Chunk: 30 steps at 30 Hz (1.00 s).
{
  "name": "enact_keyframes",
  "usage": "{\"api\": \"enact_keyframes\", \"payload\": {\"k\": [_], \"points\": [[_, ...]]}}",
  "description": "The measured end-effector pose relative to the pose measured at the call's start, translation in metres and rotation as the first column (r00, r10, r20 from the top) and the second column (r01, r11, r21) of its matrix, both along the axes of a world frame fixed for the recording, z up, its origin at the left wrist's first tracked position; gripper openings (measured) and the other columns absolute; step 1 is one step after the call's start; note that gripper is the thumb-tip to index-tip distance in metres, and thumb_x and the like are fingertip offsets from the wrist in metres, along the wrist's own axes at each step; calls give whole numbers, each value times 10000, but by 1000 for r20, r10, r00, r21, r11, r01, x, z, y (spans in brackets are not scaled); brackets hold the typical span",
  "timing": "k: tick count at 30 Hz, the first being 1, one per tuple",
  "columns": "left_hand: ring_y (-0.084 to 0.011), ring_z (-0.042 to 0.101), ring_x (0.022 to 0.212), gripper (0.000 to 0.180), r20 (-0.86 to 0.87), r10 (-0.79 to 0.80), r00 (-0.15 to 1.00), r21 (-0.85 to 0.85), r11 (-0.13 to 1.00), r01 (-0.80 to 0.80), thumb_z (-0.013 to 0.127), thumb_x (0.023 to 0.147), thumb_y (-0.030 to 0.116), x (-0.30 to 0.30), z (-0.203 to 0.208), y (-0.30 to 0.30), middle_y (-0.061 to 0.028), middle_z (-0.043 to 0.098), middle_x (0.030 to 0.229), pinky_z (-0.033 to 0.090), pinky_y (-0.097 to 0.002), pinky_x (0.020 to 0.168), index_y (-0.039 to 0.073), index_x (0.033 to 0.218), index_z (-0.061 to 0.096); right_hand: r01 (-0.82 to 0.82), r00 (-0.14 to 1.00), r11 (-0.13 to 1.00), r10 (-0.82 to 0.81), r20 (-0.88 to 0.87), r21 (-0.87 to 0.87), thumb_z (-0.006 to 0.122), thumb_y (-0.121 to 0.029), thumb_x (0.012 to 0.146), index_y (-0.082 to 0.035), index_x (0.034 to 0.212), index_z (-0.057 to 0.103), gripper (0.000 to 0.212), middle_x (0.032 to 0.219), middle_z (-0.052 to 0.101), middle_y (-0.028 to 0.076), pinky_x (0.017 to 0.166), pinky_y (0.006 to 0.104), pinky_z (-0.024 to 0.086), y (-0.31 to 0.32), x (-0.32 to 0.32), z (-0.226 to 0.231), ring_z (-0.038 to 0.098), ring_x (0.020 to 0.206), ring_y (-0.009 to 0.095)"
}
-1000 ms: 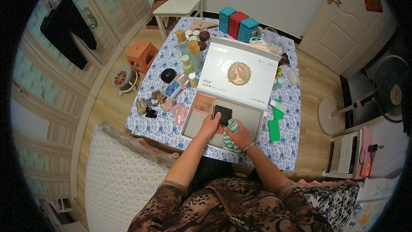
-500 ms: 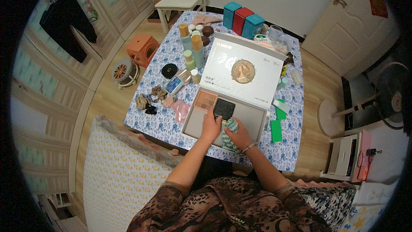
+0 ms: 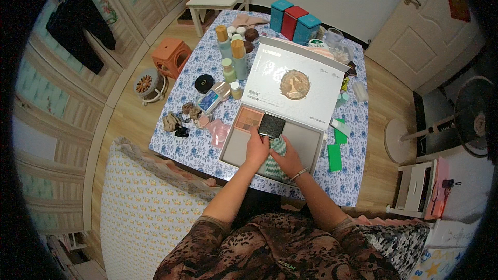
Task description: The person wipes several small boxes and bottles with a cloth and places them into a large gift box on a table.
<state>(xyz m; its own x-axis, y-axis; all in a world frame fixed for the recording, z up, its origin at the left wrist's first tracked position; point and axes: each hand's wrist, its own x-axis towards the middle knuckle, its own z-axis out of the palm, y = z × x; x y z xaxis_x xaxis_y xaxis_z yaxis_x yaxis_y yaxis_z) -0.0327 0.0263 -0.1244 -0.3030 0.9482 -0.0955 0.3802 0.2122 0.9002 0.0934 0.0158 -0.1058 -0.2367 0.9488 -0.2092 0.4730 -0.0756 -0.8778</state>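
Over the grey-lined tray of an open white gift box, my left hand is closed around the lower edge of a small black sparkly case. My right hand grips a green-and-white zigzag cloth just below it. The upper end of the cloth lies against the case's lower edge; my fingers partly cover where they meet. In the tray's upper left corner rests an orange-brown makeup palette. The box's lid, with a round gold emblem, leans back behind the tray.
Several bottles, a round black compact and crumpled hair ties lie left of the box. Blue and red tins stand at the back. Two green pieces and a white tube are on the right.
My right hand has shifted slightly up and left, bunching the cloth against the case. The case has turned a little in my left hand.
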Motion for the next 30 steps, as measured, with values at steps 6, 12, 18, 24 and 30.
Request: {"api": "enact_keyframes", "payload": {"k": [6, 12, 18, 24, 30], "points": [[-409, 541, 787, 519, -144, -90, 986, -6, 996, 90, 500, 778, 153, -5, -8, 0, -235, 564, 863, 429, -458, 681, 38, 1223, 259, 42, 998, 994, -38, 39, -99, 631, -348, 721, -47, 1258, 317, 691, 1130, 483, 216, 825, 373, 411, 0, -4, 9, 486, 1038, 293], [-397, 549, 778, 576, -116, -180, 977, -179, 971, 158, 488, 782, 188, -8, 7, -1, -236, 569, 862, 432, -462, 668, 52, 1269, 212, -16, 999, 1000, 17, 39, -13, 614, -359, 734, -14, 1271, 265, 727, 1192, 421, 234, 874, 385, 379, -1, 0, -6, 433, 1095, 331], [-388, 555, 774, 578, -139, -188, 972, -180, 970, 162, 486, 785, 195, -10, 2, 1, -232, 573, 855, 436, -460, 656, 58, 1271, 203, -43, 999, 998, 44, 19, -45, 634, -342, 723, -15, 1270, 267, 736, 1200, 414, 233, 865, 371, 385, 5, 1, -10, 441, 1090, 311], [-375, 546, 771, 412, -128, -12, 992, -55, 998, 5, 490, 786, 187, -40, 38, 3, -207, 574, 810, 424, -427, 677, 35, 1153, 380, 84, 996, 996, -84, -3, 14, 637, -336, 724, -25, 1210, 341, 648, 1057, 523, 200, 805, 355, 420, -1, -7, 8, 519, 978, 300], [-315, 433, 989, 477, -595, 437, 674, 433, 881, -189, 593, 679, 121, -120, 18, 44, -165, 504, 999, 330, -407, 835, 15, 1109, 416, -76, 946, 994, 48, -321, -74, 609, -191, 777, -36, 1166, 399, 468, 971, 531, 56, 764, 280, 433, -6, -30, 15, 508, 882, 132]]}}
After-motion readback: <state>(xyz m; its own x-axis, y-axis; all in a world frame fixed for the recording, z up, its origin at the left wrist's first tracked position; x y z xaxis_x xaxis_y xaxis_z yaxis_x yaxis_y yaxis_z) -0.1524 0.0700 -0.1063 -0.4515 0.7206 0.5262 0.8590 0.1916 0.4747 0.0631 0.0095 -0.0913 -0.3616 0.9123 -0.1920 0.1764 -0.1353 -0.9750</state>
